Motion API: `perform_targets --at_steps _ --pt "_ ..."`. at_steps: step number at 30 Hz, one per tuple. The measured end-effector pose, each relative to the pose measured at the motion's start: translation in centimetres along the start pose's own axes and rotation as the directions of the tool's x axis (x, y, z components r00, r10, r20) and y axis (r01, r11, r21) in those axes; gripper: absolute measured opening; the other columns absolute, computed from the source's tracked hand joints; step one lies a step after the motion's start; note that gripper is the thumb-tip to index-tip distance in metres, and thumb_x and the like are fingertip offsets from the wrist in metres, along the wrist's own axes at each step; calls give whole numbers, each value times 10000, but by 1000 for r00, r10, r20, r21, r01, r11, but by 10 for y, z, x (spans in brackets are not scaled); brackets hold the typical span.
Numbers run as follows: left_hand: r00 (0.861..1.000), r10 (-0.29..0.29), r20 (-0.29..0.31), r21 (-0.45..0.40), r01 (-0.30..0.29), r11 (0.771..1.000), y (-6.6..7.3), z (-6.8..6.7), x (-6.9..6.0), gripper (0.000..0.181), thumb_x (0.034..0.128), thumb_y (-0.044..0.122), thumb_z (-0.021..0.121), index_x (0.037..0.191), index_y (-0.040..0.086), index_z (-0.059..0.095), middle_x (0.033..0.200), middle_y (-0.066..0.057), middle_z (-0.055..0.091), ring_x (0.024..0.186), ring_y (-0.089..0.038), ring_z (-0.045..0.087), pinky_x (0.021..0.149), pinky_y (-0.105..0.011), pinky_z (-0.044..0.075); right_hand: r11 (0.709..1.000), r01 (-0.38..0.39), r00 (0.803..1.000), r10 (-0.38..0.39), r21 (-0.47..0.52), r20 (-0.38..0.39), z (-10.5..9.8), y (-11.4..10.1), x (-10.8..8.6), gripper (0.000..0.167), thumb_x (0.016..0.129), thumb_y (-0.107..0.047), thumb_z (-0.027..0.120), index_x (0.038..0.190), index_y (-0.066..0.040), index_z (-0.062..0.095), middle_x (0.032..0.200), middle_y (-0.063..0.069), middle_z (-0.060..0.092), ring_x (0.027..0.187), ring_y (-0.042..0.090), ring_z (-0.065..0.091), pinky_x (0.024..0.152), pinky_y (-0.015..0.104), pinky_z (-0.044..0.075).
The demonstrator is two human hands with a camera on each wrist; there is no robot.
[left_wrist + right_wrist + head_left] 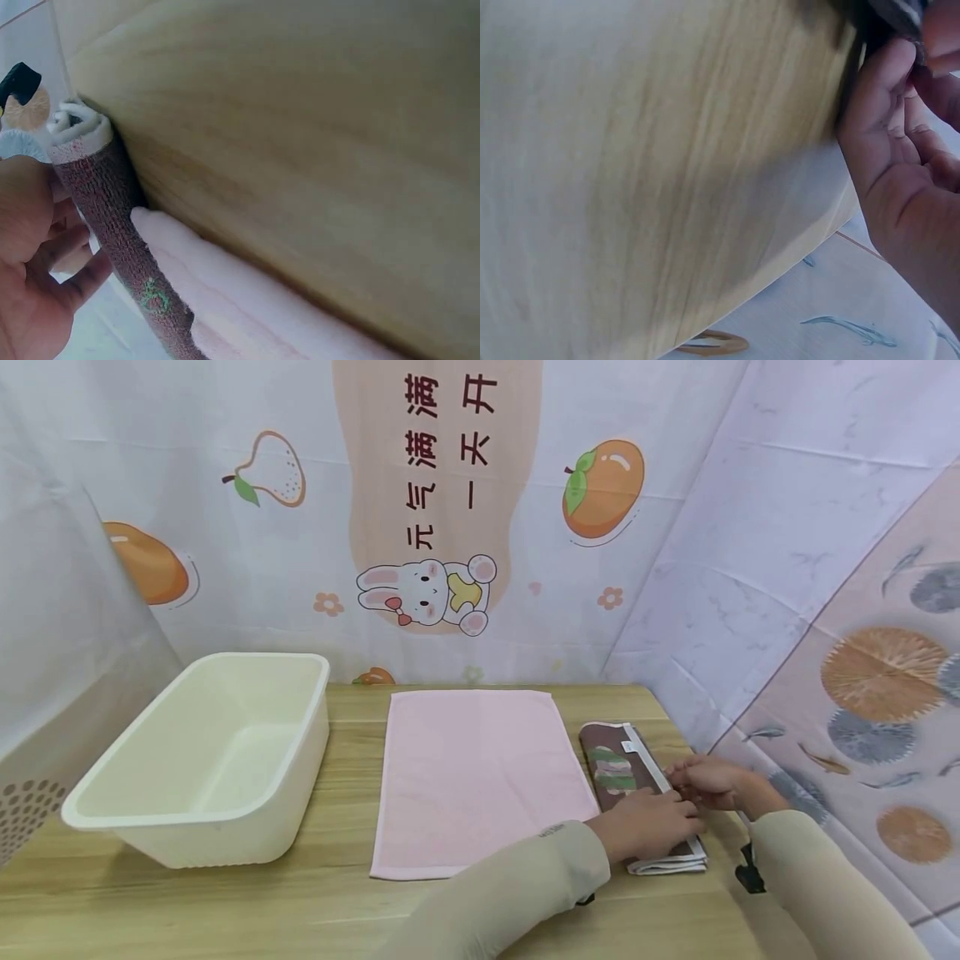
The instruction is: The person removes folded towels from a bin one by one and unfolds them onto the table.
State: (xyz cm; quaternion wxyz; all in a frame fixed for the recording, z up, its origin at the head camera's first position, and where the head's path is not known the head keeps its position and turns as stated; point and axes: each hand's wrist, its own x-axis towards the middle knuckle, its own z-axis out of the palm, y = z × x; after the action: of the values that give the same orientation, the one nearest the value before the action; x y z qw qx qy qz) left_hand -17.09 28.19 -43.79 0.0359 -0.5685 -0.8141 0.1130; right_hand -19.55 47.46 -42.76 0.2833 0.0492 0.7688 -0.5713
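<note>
A folded brown towel (615, 756) with white edging and a green-and-pink motif lies at the right of the table. Over its near half reaches my left hand (654, 824), fingers bent at the towel's right edge. The left wrist view shows that hand (37, 262) against the thick brown fold (112, 202). My right hand (708, 779) pinches the same edge a little farther back. In the right wrist view, the right hand's (900, 142) fingertips meet a dark edge beside the other hand's fingers. Left of the brown towel, a pink towel (472, 777) is spread flat.
A deep cream plastic basin (292, 793) stands on the left of the wooden table (345, 893). Printed cloth (300, 568) hangs behind and along both sides. The right cloth (750, 710) comes close to the right hand.
</note>
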Motion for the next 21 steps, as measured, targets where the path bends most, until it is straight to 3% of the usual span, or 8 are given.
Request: perform_targets --at_steps 5,14,21 --pt "1000 2 6 74 -3 997 1 2 1 385 1103 378 434 1474 483 447 1541 276 355 1425 38 283 1003 -238 438 1000 -6 1000 6 -25 -12 -1 0 1 255 1034 -8 403 914 -102 607 794 -25 583 733 103 576 673 250 492" --pt "996 44 -81 167 -30 986 -3 1 -4 315 1112 350 427 1380 439 567 1382 178 474 1234 0 474 888 -214 500 1000 -1 1000 1 -10 22 -1 1 2 254 1046 -24 404 943 -89 626 834 -27 632 756 92 598 683 254 513" --pt "993 101 -55 78 -97 992 -25 -4 -14 349 1100 315 432 1438 363 502 1383 171 523 1246 0 490 927 -237 496 999 12 998 -15 38 58 -3 3 2 268 1023 2 394 953 -98 634 854 -11 666 791 115 649 718 284 562"
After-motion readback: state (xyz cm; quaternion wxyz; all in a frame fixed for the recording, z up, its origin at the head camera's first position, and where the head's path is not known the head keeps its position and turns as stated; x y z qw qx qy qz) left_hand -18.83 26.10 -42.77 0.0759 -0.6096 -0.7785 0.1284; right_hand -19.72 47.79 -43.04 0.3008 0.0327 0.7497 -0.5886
